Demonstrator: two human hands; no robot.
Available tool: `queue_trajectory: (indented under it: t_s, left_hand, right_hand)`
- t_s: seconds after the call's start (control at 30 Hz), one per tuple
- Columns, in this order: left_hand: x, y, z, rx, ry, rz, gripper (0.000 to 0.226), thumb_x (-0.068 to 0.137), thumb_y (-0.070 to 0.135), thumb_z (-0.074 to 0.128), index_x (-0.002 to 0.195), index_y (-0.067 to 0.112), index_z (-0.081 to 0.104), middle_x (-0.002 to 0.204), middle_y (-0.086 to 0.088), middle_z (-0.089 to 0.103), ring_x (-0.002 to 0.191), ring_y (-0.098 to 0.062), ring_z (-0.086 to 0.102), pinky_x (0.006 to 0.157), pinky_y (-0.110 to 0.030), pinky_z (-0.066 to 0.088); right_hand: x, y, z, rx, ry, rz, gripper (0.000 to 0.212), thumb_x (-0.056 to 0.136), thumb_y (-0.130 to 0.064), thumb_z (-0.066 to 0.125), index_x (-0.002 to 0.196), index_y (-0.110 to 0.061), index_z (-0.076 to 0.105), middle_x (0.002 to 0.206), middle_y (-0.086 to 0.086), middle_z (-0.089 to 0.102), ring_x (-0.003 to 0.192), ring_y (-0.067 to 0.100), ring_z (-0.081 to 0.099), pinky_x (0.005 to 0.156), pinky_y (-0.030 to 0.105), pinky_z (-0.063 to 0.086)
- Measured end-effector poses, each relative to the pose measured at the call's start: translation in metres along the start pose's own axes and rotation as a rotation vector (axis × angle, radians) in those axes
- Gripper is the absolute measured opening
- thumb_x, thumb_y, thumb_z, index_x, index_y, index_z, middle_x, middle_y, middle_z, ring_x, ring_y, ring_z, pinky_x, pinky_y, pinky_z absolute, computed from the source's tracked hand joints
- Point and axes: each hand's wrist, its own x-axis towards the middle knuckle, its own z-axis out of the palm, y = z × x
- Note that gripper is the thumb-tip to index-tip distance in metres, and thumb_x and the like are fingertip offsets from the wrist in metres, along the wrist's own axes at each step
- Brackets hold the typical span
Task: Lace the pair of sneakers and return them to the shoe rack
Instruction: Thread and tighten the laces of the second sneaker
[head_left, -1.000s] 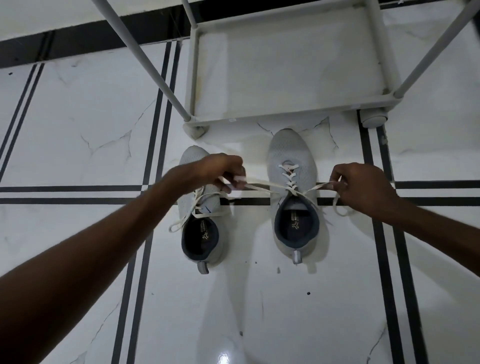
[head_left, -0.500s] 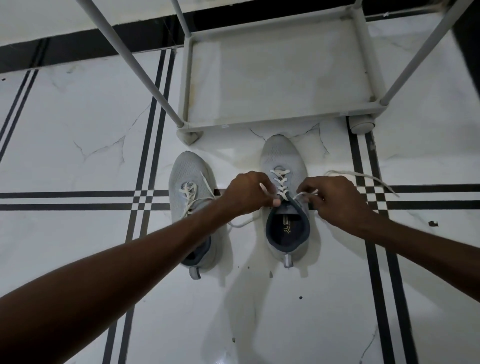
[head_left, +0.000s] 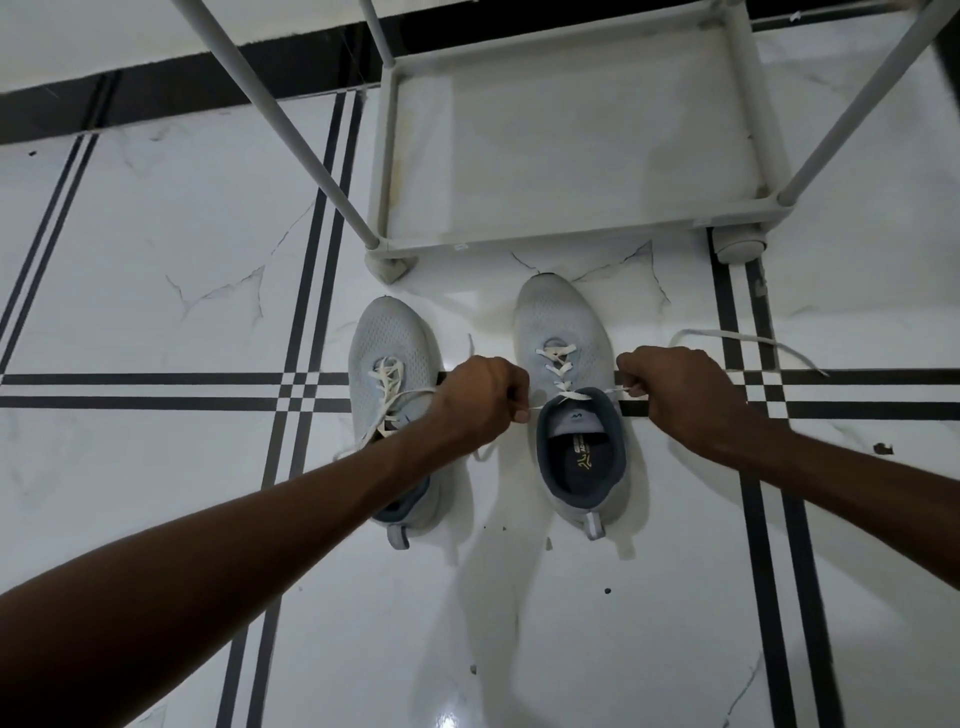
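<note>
Two grey sneakers stand side by side on the floor, toes toward the rack. The right sneaker (head_left: 563, 322) has a white lace (head_left: 557, 364) crossed up its eyelets. My left hand (head_left: 485, 397) pinches the lace's left end beside the collar. My right hand (head_left: 680, 395) pinches the right end, and the loose tail (head_left: 748, 340) arcs away to the right over the floor. The left sneaker (head_left: 387, 343) has a loosely threaded lace (head_left: 387, 387); my left forearm covers its heel half.
The grey shoe rack (head_left: 571, 241) stands just beyond the sneakers' toes, its bottom shelf bare, with slanted poles (head_left: 291, 135) rising at left and right. The floor is glossy white marble tile with black stripes (head_left: 156, 389).
Both hands came in from a wide pull to the sneaker's collar, then drew slightly apart, tightening the lace across the top eyelets. The view shifted a little toward the shoes.
</note>
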Motion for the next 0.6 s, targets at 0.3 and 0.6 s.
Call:
queue_trajectory:
  t_s: [0.3, 0.6]
  left_hand:
    - [-0.027, 0.004, 0.005, -0.202, 0.168, -0.431, 0.055, 0.093, 0.050, 0.050, 0.069, 0.007, 0.073, 0.061, -0.002, 0.068, 0.056, -0.019, 0.062, 0.058, -0.029, 0.051]
    - [0.018, 0.019, -0.016, -1.156, 0.091, -0.626, 0.024, 0.081, 0.009, 0.078, 0.101, 0.008, 0.064, 0.082, -0.010, 0.070, 0.061, -0.014, 0.066, 0.069, -0.029, 0.059]
  right_hand:
    - [-0.021, -0.018, -0.011, 0.257, 0.153, 0.340, 0.026, 0.094, -0.031, 0.063, 0.076, -0.012, 0.067, 0.070, 0.002, 0.069, 0.061, 0.021, 0.063, 0.057, 0.031, 0.049]
    - [0.022, -0.038, -0.050, 1.252, -0.075, 0.635, 0.022, 0.098, -0.005, 0.051, 0.112, 0.000, 0.068, 0.109, 0.018, 0.074, 0.099, 0.028, 0.072, 0.083, 0.035, 0.058]
